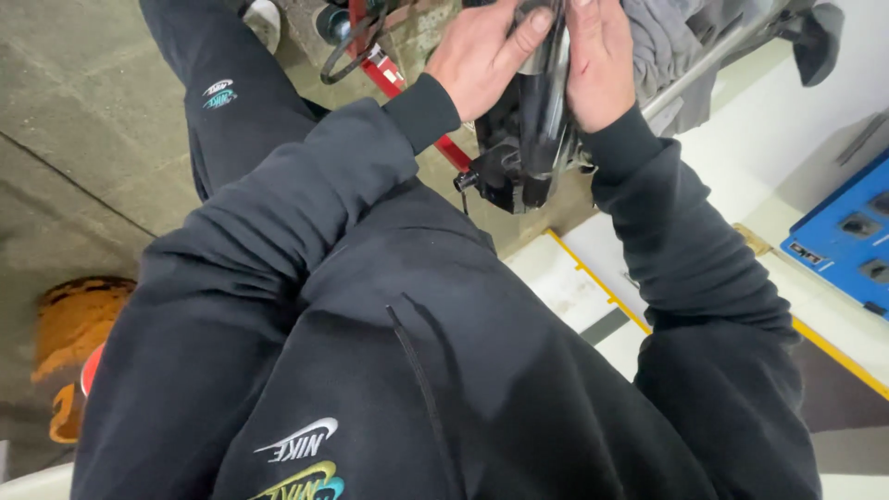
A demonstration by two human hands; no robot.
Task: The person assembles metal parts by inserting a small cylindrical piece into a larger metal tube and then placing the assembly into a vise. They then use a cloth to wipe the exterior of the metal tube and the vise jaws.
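Looking down from the head camera, the far left shows a worn orange round object (74, 324) lying on the grey concrete floor (83, 139), partly cut off by the person's dark sleeve. Further right, near the top, a red metal bar (394, 79) with a black looped cable (347, 46) runs slantwise behind the left wrist.

The left hand (482, 60) comes next, its fingers curled against the left side of a black and shiny grey machine part (532, 120), with one finger laid across the upper end of that part. The part hangs upright between both hands, above the floor and just in front of the person's chest, its lower black end carrying a small knob that sticks out to the left. The right hand (600, 60) presses flat on the part's right side, palm against it, so both hands are closed onto it from opposite sides.

Right of the hands, a crumpled grey cloth (662, 42) lies over a silver metal tube (704, 60). Below runs a white ledge with a yellow edge line (593, 278), and at the far right sits a blue plastic tray with dark recesses (847, 231).
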